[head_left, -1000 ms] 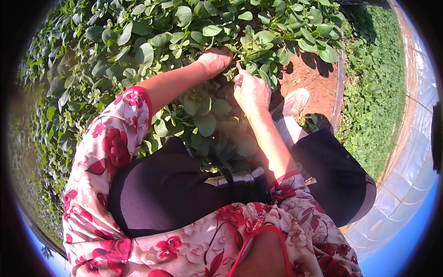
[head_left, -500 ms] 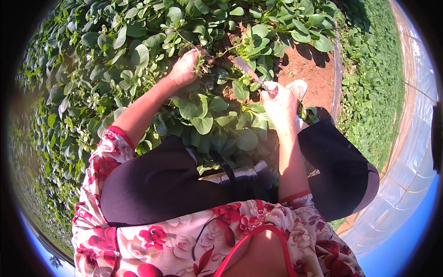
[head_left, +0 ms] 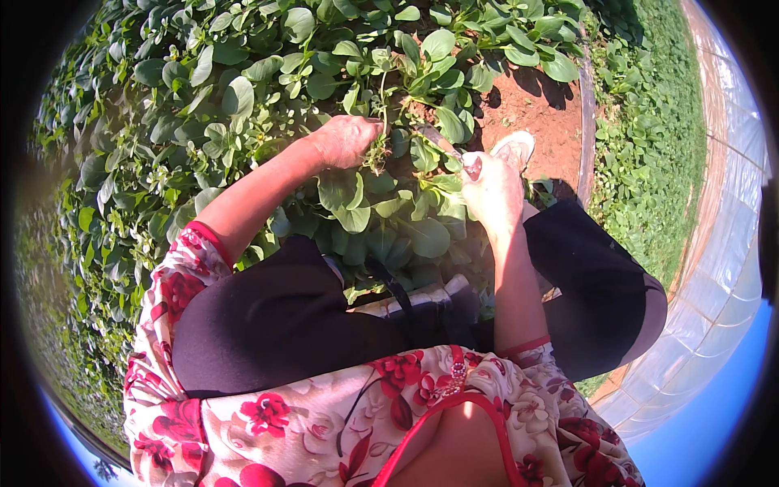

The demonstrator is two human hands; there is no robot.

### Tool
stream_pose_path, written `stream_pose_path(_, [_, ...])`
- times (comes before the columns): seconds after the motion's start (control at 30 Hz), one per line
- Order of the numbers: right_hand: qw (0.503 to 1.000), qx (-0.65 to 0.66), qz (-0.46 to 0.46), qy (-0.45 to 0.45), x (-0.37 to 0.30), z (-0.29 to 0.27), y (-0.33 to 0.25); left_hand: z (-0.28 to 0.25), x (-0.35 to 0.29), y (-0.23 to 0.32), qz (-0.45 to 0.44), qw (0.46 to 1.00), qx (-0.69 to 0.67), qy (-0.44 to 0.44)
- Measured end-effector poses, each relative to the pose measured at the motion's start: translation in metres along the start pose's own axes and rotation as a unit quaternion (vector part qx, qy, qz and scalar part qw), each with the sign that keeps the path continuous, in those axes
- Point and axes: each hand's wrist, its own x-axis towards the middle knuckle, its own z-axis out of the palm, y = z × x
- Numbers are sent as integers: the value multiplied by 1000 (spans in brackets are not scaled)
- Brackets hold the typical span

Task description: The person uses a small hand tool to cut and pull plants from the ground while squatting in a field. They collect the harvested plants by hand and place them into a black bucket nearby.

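- Left hand point(head_left: 347, 142) has shifted rightward and a little lower since the frame half a second ago; the thin-stemmed plant point(head_left: 384, 114) in it, then leaning up-left, now stands near upright. Right hand point(head_left: 495, 195) sits close to where it was.
- Left: I log the fingers as closed on the plant near its base, root tangle hanging just below; the fingertips are mostly hidden from me by the back of the hand.
- Right: clenched around the handle of a small bladed tool point(head_left: 443, 144). Most of the handle is inside the fist; the blade points up-left among leaves, toward the plant, and I cannot fix exactly where its tip ends.
- Hard to make out on my feed: the pale object point(head_left: 418, 300) between the legs, partly covered by a dark strap point(head_left: 395, 286). The far left of the leafy bed point(head_left: 238, 97) is smeared, and the lens rim cuts it off.
- Shoe point(head_left: 515, 148) partly hidden behind the right hand.
- Edges: dark edging strip point(head_left: 587, 122) right of the soil, plastic sheeting point(head_left: 734, 203) beyond.
- Room: I note reddish soil point(head_left: 531, 105) above the shoe as the clearest space. Foliage crowds the left hand; dark trousers point(head_left: 268, 321) bound the work area below.
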Motion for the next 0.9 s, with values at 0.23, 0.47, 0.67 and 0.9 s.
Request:
stream_pose_path(0.23, [999, 37, 10, -23, 0, 14, -7, -16, -25, 34, 39, 998, -52, -19])
stream_pose_path(0.47, [1000, 10, -14, -24, 12, 19, -29, -4, -14, 25, -72, 993, 81, 51])
stream_pose_path(0.67, [996, 89, -20, 25, 20, 60, -27, 3, 24, -15, -53, 978, 182, 89])
stream_pose_path(0.9, [998, 54, -9, 30, 36, 85, -43, 28, 50, -23, -79, 943, 267, 183])
